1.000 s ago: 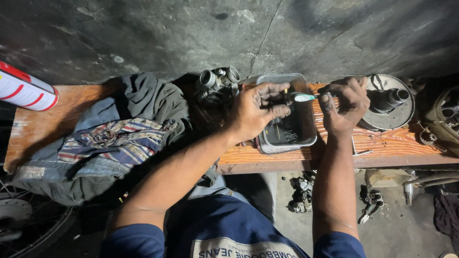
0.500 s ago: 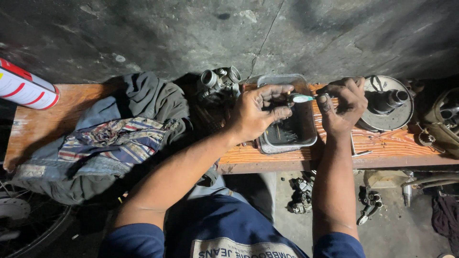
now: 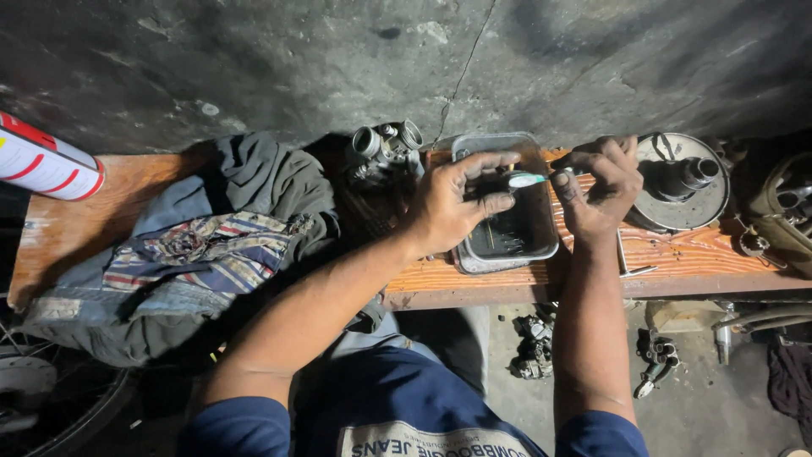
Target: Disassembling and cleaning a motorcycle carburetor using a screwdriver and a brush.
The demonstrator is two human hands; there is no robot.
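Both hands greasy. Left hand (image 3: pixel 452 203) and right hand (image 3: pixel 602 188) pinch small green-tipped tool (image 3: pixel 526 179) over metal tray (image 3: pixel 541 245). Slippery grip; tool might drop into dirty tray or roll off desk (image 3: pixel 719 254).

both hands — left hand (image 3: pixel 452 203), right hand (image 3: pixel 599 188) — pinch a green-handled tool (image 3: pixel 526 179) over a metal tray (image 3: pixel 507 245).

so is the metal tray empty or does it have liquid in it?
Not empty: the metal tray holds dark liquid with small parts lying at the bottom. How deep cannot be told.
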